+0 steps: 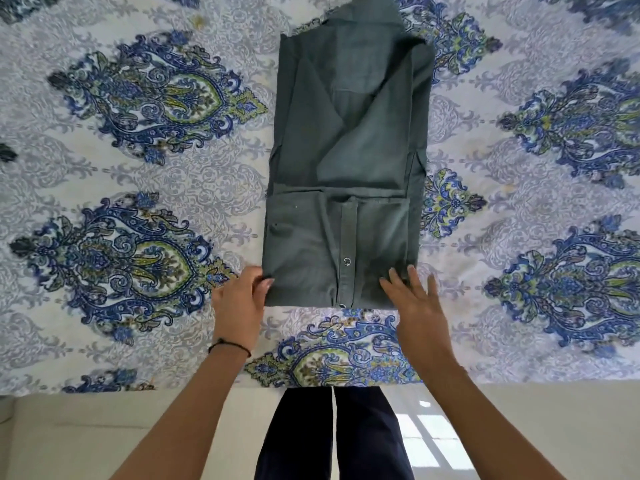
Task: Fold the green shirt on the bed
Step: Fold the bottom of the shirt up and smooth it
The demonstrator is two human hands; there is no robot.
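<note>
The green shirt (346, 161) lies on the bed as a long narrow rectangle, both sides folded in. Its bottom part is folded up over the near end, showing the button placket with two snap buttons. My left hand (239, 303) pinches the near left corner of the shirt between thumb and fingers. My right hand (412, 299) lies flat with fingers spread, its fingertips resting on the near right corner of the shirt.
The bed (138, 188) is covered by a white sheet with blue and green paisley medallions and stretches across the whole view. Its near edge runs just in front of my dark trousers (332, 438). A pale tiled floor (519, 427) lies below.
</note>
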